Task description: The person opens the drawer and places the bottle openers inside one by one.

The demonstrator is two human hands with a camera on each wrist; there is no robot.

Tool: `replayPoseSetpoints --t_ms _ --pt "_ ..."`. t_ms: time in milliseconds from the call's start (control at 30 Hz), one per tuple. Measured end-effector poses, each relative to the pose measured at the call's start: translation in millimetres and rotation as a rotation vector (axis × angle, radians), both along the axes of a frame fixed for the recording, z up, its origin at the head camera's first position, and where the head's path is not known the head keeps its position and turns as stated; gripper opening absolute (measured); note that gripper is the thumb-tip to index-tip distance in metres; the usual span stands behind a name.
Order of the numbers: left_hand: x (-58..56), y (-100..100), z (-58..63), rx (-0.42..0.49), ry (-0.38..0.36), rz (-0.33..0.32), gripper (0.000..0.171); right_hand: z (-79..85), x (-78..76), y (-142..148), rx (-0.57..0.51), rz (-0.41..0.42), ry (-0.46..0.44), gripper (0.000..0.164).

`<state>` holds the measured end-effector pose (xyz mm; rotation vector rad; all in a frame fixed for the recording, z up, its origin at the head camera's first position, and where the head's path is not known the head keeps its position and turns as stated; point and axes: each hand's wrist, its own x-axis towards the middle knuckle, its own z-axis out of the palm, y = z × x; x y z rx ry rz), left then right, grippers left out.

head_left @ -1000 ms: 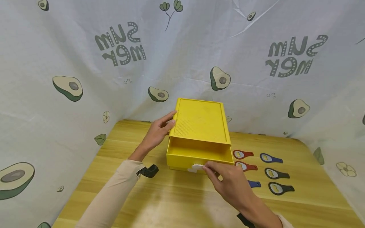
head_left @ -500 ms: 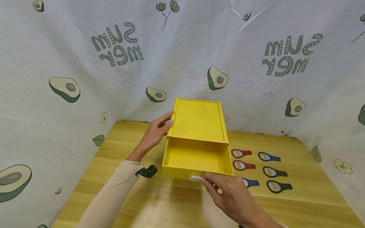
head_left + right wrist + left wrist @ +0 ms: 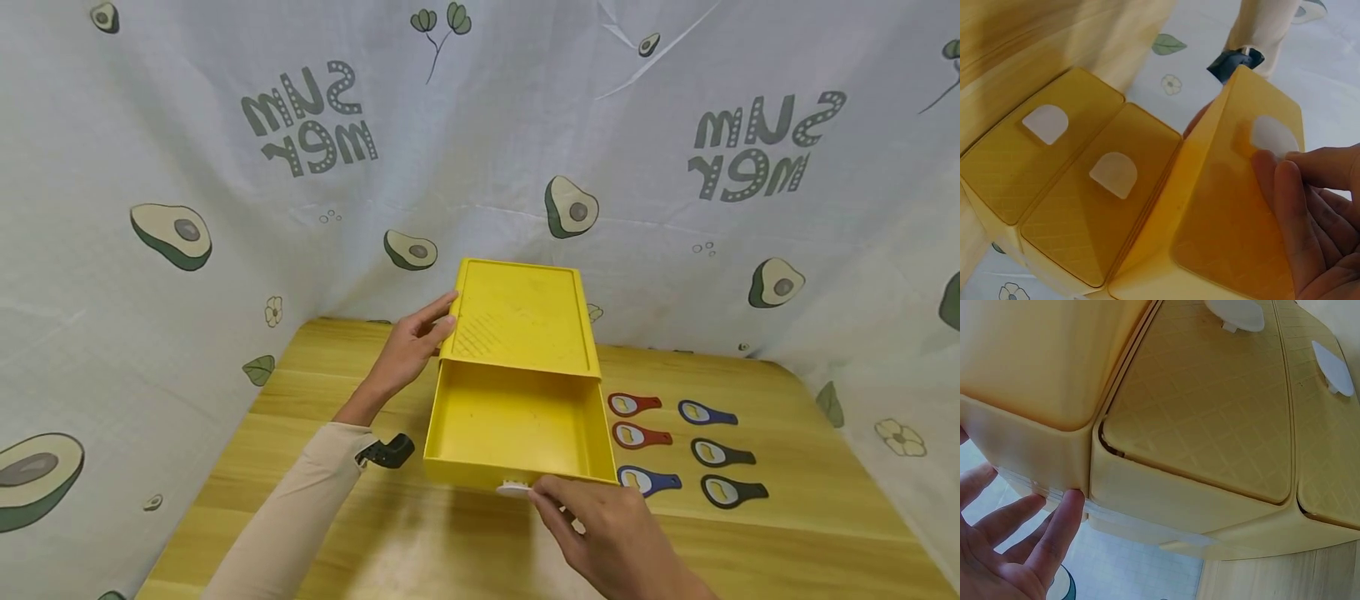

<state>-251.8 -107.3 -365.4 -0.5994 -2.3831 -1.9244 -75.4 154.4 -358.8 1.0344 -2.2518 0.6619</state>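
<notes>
A yellow drawer cabinet (image 3: 525,317) stands on the wooden table with its top drawer (image 3: 465,473) pulled out toward me. The drawer's inside is bare. My left hand (image 3: 403,354) rests against the cabinet's left side, fingers extended along it; in the left wrist view its fingertips (image 3: 1072,499) touch the wall near a strip of clear tape. My right hand (image 3: 611,521) pinches the white drawer knob (image 3: 513,491) between thumb and fingers. Two lower drawers, each with a white knob (image 3: 1114,175), sit closed in the right wrist view.
Several flat paddle-shaped pieces with round heads lie right of the cabinet: red (image 3: 633,405), blue (image 3: 708,412) and black (image 3: 723,452). A white curtain with avocado prints (image 3: 480,150) hangs behind and around the wooden table (image 3: 315,400).
The top drawer has slid further out toward me, its knob held in my right hand, showing more of its inside. My left hand stays at the cabinet's side.
</notes>
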Motion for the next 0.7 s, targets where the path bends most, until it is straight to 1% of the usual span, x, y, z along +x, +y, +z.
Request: replayPoseSetpoints --t_ms 233,433,467,567,633,700 --pt "-0.2 -0.8 -2.5 0.007 -0.011 0.001 0.05 -6.2 -1.9 -0.3 -0.029 0.014 0.037 0.037" --pt "-0.5 -0.2 -3.2 0.008 -0.016 0.003 0.05 -4.0 -0.1 1.0 -0.033 -0.006 0.028 0.037" --pt "-0.6 -0.1 -3.4 0.007 -0.017 0.003 0.05 -3.1 0.1 1.5 -0.048 0.003 0.029 0.035" --pt "-0.8 0.5 -2.7 0.007 -0.016 -0.001 0.05 1.1 -0.4 4.4 -0.11 0.043 0.069 0.029" --pt "-1.1 0.7 -1.4 0.008 -0.018 0.002 0.049 6.0 -1.7 7.8 -0.16 0.092 0.107 0.026" --pt "-1.7 1.2 0.0 0.012 -0.016 0.002 0.049 12.7 -4.6 12.8 -0.212 0.164 0.152 0.025"
